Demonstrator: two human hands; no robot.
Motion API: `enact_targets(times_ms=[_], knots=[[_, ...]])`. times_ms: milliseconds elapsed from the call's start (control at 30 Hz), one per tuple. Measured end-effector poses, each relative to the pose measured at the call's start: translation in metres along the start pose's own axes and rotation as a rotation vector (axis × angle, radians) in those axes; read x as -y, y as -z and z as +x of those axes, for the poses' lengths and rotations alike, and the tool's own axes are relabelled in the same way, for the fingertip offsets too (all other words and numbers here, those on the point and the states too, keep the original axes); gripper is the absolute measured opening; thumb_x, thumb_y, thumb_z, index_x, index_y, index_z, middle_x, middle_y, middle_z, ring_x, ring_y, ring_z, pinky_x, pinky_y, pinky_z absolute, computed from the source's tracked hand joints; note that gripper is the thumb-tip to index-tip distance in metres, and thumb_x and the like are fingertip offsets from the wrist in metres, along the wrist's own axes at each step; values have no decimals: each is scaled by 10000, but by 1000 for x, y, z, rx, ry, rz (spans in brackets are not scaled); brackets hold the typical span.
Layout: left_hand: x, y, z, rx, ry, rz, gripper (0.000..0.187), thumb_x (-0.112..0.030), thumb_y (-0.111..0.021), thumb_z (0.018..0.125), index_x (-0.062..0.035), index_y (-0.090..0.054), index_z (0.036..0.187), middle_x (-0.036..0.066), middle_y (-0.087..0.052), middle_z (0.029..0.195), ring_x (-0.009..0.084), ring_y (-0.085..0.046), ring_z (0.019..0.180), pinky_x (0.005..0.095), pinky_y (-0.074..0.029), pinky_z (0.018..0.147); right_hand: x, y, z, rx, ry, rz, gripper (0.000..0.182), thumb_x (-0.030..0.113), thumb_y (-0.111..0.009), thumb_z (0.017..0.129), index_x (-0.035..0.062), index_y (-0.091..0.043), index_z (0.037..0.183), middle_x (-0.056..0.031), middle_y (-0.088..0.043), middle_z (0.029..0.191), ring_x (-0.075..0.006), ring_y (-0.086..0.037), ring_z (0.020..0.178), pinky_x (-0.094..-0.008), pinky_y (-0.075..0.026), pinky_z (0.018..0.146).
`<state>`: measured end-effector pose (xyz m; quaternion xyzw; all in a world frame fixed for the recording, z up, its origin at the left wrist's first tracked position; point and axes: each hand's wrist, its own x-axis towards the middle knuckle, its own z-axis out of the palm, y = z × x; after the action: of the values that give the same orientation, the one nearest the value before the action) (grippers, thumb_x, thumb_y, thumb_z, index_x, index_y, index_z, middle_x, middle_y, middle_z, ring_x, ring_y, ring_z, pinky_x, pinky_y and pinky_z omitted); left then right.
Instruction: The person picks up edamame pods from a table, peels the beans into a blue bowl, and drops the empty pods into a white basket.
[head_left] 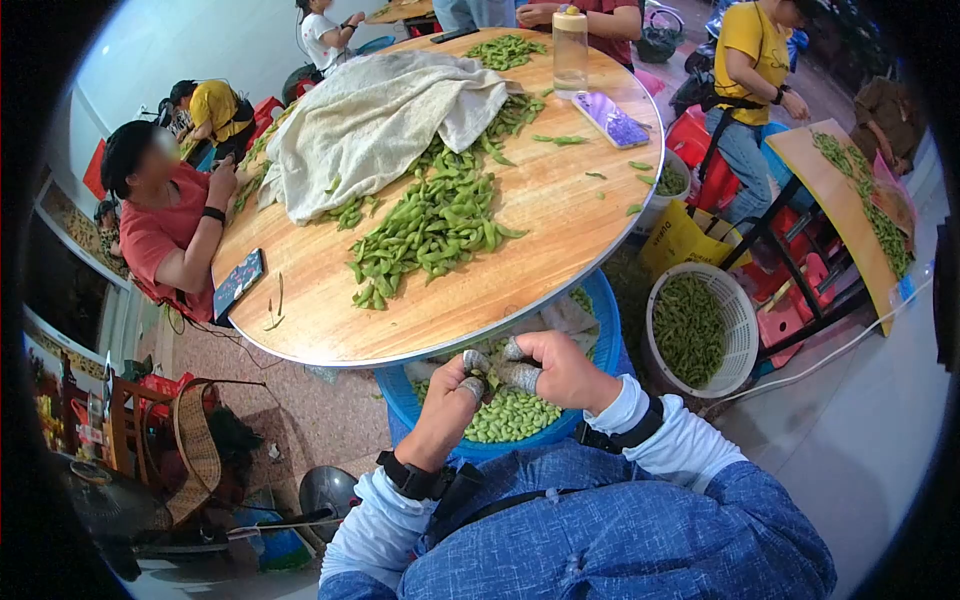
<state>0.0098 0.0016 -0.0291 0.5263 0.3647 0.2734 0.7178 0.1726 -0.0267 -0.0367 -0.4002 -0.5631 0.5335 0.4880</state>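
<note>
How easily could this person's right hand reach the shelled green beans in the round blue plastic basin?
Yes, probably easily: the right hand is above the basin; nothing visible blocks the green beans, though that hand seems occupied.

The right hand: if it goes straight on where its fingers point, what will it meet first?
Likely the green pod right before it, then the left hand; exact depth is unclear.

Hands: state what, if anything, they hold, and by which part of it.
Seemingly a pod, at the fingertips of the left hand and right hand; which part each grips cannot be told.
</note>
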Motion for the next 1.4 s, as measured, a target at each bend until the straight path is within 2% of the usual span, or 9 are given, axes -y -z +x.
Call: enact_targets(times_ms=[167, 267, 367, 400, 500, 633, 800, 933, 1400], knots=[[-3, 9, -2, 44, 103, -22, 271, 6, -416, 773, -51, -538, 1007, -17, -522, 720, 67, -449, 617, 206, -370, 563, 10, 15, -2, -57, -238, 159, 120, 91, -556, 787, 21, -611, 868, -10, -573, 711, -62, -498, 635, -217, -420, 568], [13, 11, 0, 0, -117, 283, 230, -68, -492, 769, -30, -531, 991, 40, -562, 700, 156, -505, 574, 254, -397, 521, 8, 43, -13, -177, -233, 37, 163, 148, -522, 803, 26, -621, 848, -8, -566, 673, -68, -495, 569, -197, -396, 495], [-16, 6, -13, 56, -145, 1097, 258, -145, -570, 751, -17, -543, 972, 142, -572, 673, 305, -552, 589, 355, -438, 540, 13, 99, -41, -676, -205, 2, 151, 114, -470, 794, 36, -594, 830, -23, -559, 677, -81, -496, 560, -210, -402, 464], [-16, 5, -13, -18, -314, 1160, 229, -186, -607, 725, -28, -571, 887, 202, -546, 655, 381, -538, 633, 426, -433, 552, 10, 121, -53, -826, -168, 54, 127, 110, -456, 806, 44, -561, 834, -25, -546, 673, -78, -485, 552, -195, -373, 439], [-30, 13, 1, -81, -453, 1427, 219, -118, -631, 694, -56, -607, 903, 196, -561, 647, 350, -566, 605, 386, -444, 536, -12, 170, -91, -1020, -170, 300, 80, 108, -468, 827, 54, -523, 804, -28, -526, 653, -84, -467, 524, -190, -324, 394], [-63, 4, 48, -173, -480, 1158, 109, -87, -595, 690, -15, -593, 771, 210, -549, 652, 366, -553, 610, 396, -431, 525, -17, 157, -91, -951, -232, 314, 91, 101, -461, 834, 49, -533, 856, -24, -529, 659, -82, -469, 531, -183, -321, 397], [-68, 1, 126, -381, -546, 1489, 94, -75, -556, 667, 1, -546, 722, 211, -560, 657, 369, -560, 640, 434, -434, 561, -16, 118, -63, -705, -245, 248, 126, 122, -492, 826, 54, -562, 906, 4, -530, 684, -51, -457, 558, -158, -335, 433], [-63, -8, 148, -324, -550, 1611, 89, -92, -514, 692, -18, -541, 651, 187, -572, 643, 345, -576, 620, 437, -436, 546, -4, 92, -44, -552, -258, 175, 141, 130, -500, 826, 37, -563, 910, 11, -538, 703, -40, -459, 575, -158, -355, 469], [-51, 7, 88, -220, -513, 1552, 132, -156, -584, 668, -38, -544, 714, 178, -565, 681, 357, -555, 663, 438, -422, 565, 9, 55, -14, -330, -209, 154, 101, 61, -497, 809, 15, -568, 865, 2, -551, 739, -67, -488, 660, -210, -408, 587]])
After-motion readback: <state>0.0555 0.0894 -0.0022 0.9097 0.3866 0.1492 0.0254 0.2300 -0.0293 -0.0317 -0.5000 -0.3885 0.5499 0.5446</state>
